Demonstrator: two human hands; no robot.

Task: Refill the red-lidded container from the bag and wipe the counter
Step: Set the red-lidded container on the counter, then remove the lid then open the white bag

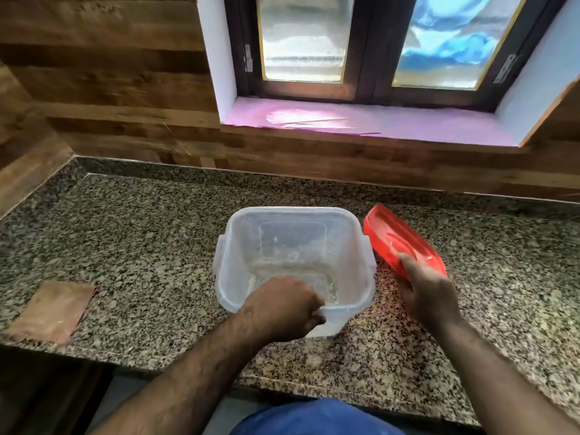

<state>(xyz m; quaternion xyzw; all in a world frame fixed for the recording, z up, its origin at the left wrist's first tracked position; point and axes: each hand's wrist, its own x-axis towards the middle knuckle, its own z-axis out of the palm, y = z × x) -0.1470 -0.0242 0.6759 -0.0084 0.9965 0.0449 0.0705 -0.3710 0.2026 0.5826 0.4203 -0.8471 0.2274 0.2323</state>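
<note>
A clear square plastic container (295, 246) stands open on the speckled granite counter (141, 246), with only a thin residue on its bottom. My left hand (282, 306) is closed on its near rim. The red lid (405, 240) is off the container and tilted up just to its right, its far end raised. My right hand (426, 290) grips the lid's near edge. No bag is in view.
A brownish flat cloth (53, 309) lies on the counter near its front left edge. A wood-panelled wall (125, 105) runs behind the counter, with a window and pink sill (376, 120) above. The counter's front edge (282, 384) is close to my body.
</note>
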